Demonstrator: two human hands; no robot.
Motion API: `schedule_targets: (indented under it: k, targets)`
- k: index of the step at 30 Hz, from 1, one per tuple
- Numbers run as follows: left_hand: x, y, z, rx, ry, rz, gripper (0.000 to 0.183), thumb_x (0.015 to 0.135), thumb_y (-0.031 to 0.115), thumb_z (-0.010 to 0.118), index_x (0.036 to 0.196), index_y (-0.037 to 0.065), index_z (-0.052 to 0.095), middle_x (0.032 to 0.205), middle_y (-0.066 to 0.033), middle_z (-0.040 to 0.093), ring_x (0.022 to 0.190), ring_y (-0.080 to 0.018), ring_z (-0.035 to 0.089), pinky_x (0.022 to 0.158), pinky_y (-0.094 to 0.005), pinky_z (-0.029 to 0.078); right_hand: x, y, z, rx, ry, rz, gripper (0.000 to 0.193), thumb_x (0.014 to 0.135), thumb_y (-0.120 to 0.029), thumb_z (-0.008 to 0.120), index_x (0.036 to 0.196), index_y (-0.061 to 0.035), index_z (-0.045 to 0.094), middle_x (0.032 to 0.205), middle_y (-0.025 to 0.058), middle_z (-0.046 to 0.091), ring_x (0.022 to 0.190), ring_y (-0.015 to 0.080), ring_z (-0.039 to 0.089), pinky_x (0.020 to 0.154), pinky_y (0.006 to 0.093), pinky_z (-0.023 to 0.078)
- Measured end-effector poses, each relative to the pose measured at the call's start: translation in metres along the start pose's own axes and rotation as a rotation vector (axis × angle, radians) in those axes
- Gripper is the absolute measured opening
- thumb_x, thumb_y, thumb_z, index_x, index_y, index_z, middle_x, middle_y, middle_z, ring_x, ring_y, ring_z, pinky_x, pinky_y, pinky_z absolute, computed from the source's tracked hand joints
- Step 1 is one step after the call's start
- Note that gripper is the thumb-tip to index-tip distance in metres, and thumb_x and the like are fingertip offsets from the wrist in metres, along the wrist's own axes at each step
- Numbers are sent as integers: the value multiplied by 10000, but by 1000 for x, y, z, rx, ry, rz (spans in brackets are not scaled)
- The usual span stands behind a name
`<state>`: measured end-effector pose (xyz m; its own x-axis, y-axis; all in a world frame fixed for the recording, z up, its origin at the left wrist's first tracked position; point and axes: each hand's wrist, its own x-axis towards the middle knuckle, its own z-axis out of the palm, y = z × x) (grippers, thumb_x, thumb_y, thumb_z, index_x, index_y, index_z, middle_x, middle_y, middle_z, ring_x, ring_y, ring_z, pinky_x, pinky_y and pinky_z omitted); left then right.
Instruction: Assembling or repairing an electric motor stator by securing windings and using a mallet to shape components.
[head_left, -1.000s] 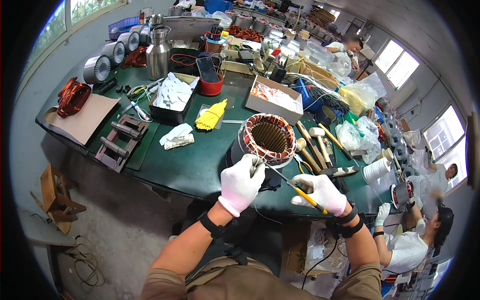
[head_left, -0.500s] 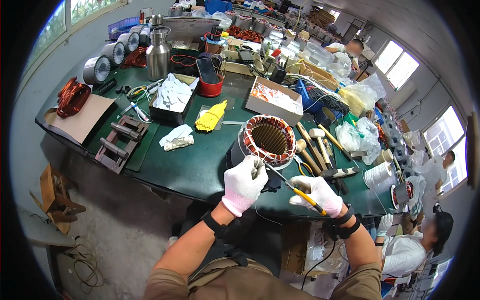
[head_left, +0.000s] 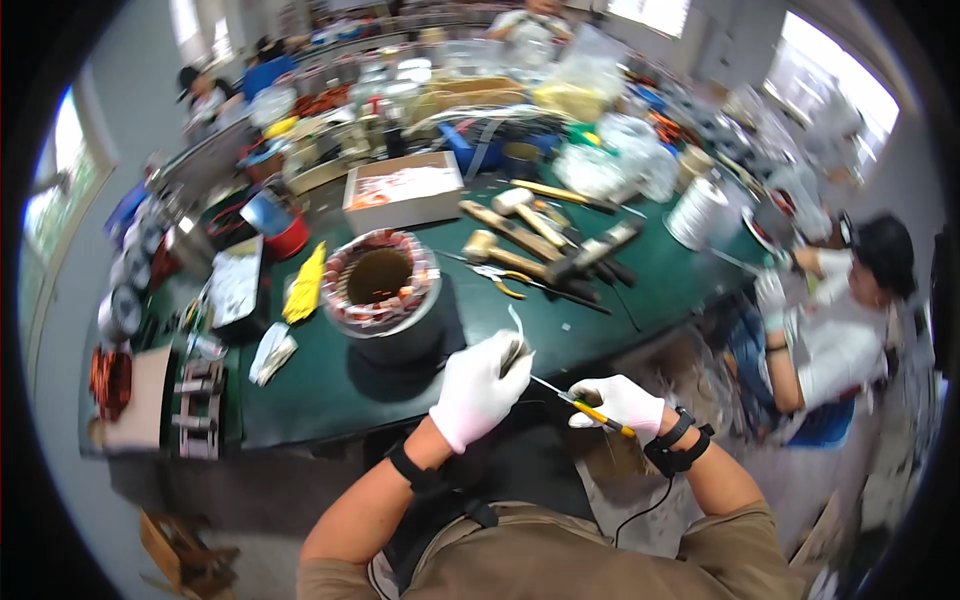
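Note:
Both my hands wear white gloves and are held in front of the bench's near edge. My left hand point(head_left: 480, 390) is closed in a pinch, with a short white cord point(head_left: 517, 320) sticking up from the fingers. In my right hand point(head_left: 622, 403) is a slim screwdriver-like tool point(head_left: 605, 418) with a yellow-and-black handle. Its thin metal shaft points left to my left fingers, which hide the tip. Left of and beyond my hands stands a motor stator point(head_left: 400, 320), upright, its copper windings laced with white cord; neither hand touches it.
On the green bench point(head_left: 310, 400) lie several hammers and mallets point(head_left: 560, 240), pliers point(head_left: 510, 283) and a yellow cloth point(head_left: 305, 285). A box of small white and orange pieces point(head_left: 405, 200) stands behind. A cord spool point(head_left: 695, 213) is at right, near a seated person point(head_left: 840, 330).
My view has swung right, so the bench things sit further left. My hands, with tool and cord, have come away from the stator's near rim.

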<state>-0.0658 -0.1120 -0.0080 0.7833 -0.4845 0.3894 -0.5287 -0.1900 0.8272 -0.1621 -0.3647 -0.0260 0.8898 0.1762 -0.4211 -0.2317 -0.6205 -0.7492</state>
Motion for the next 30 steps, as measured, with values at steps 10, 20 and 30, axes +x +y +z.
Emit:
schedule_targets:
  k: [10, 20, 30]
  targets:
    - [180, 199, 146, -859, -112, 552, 74, 1008, 77, 643, 1024, 5, 642, 849, 1, 636, 713, -56, 577, 655, -221, 469, -174, 154, 32, 48, 539, 254, 392, 919, -405, 784, 1035, -49, 667, 815, 121, 688, 674, 221, 654, 660, 366, 526]
    - [162, 186, 199, -814, -341, 416, 12, 999, 27, 611, 999, 17, 617, 828, 20, 555, 744, -53, 509, 683, -217, 440, -182, 205, 93, -65, 487, 288, 530, 931, -496, 715, 1186, -31, 687, 1047, 235, 721, 987, 440, 676, 875, 459, 534]
    - [188, 287, 218, -863, -294, 607, 36, 1040, 52, 560, 1047, 44, 595, 869, 26, 555, 777, -60, 492, 708, -209, 419, -186, 210, 102, 131, 410, 433, 604, 902, -543, 740, 1245, -50, 679, 1135, 205, 725, 1039, 402, 683, 901, 444, 523]
